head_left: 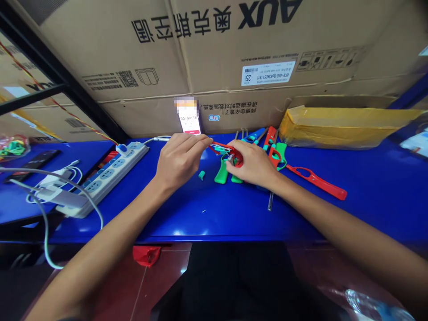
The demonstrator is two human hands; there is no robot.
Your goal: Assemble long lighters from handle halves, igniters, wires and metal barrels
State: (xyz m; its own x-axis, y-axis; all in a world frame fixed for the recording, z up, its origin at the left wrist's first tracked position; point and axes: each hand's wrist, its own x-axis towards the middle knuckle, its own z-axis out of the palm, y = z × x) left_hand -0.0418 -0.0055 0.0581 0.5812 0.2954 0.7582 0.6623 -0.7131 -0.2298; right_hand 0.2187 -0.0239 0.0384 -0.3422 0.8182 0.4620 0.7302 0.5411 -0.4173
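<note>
Both hands meet over the blue table around an opened red stick lighter (pixel 238 157), whose inner parts show between them. My left hand (pixel 180 155) pinches the lighter's left end between thumb and fingertips. Wrapped round its right end is my right hand (pixel 256 162), with the thumb by a small metal piece (pixel 230 158). Beneath lies a green lighter handle (pixel 221 171), partly covered by the lighter. A small teal trigger piece (pixel 201 175) rests on the table near my left hand. Behind my right hand are several red, blue and green lighter parts, partly hidden.
A red lighter shell (pixel 317 180) lies at the right. The yellow-taped box (pixel 334 127) stands behind it. A phone (pixel 190 118) leans on the large cardboard box (pixel 214 67). At the left are a power strip (pixel 110 176) and loose cables. The blue table (pixel 167 223) ends in front.
</note>
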